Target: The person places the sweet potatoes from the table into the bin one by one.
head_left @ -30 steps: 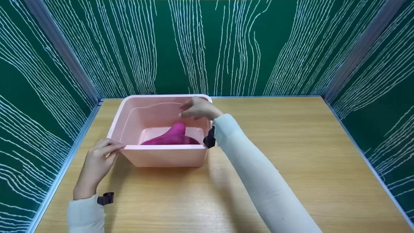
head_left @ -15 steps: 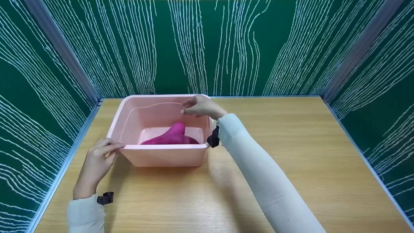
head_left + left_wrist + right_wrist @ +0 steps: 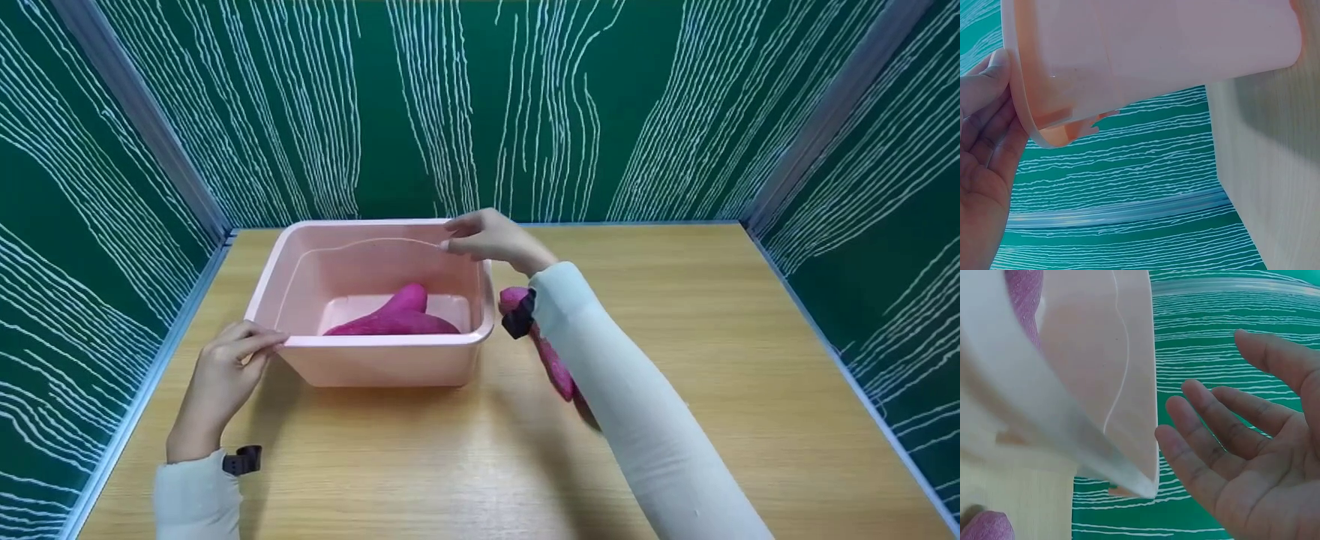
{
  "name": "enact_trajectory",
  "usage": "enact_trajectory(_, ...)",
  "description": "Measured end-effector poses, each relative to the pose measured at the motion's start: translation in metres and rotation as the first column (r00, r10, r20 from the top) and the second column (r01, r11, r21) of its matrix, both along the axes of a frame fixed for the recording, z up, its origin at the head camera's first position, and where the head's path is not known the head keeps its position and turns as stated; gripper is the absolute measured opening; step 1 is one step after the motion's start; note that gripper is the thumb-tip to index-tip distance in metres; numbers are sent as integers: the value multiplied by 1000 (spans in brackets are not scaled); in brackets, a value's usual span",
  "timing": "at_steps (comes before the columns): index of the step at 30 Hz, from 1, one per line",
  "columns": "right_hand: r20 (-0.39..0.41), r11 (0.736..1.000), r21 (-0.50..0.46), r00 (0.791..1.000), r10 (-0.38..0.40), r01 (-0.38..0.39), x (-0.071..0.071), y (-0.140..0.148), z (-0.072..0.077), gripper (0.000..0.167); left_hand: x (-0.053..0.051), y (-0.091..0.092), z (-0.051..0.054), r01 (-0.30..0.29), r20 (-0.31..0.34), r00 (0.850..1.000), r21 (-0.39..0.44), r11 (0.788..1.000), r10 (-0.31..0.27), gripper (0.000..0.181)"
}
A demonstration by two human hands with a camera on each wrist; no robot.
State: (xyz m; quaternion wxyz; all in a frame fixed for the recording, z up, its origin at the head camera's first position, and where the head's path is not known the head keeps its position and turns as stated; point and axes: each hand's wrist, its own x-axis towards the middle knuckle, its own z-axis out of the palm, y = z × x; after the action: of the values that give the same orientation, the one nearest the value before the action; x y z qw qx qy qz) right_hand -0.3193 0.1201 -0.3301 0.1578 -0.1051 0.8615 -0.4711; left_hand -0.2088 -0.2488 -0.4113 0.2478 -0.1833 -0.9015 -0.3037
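A pink plastic bin (image 3: 375, 364) stands upright on the left half of the table. My left hand (image 3: 225, 382) pinches its front left rim, thumb on one side and fingers on the other in the left wrist view. Magenta sweet potatoes (image 3: 397, 319) lie inside, partly hidden by the front wall. Over the back right corner hovers my right hand (image 3: 502, 238), its fingers loosely spread and holding nothing; the right wrist view shows its bare palm (image 3: 1275, 489). More sweet potatoes (image 3: 553, 364) lie on the table right of the bin, partly covered by my right forearm.
Green panels (image 3: 645, 45) with wavy white lines enclose the wooden table (image 3: 712, 322) at the back and both sides. Metal posts (image 3: 832, 120) stand at the corners. A black band (image 3: 519, 315) is on the right wrist.
My right hand has drifted right, from over the bin's inside to its back right corner. The forearm's shift uncovers sweet potatoes on the table. The left hand and bin stay nearly still.
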Motion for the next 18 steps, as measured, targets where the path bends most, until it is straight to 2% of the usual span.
enact_trajectory(13,-20,996,-62,998,-63,62,2,35,-11,52,4,-5,-1,-13,42,999,-7,1000,13,21)
enact_trajectory(18,-9,990,-78,993,-116,115,7,57,-15,52,1,-1,0,2,13,1000,0,1000,-2,21)
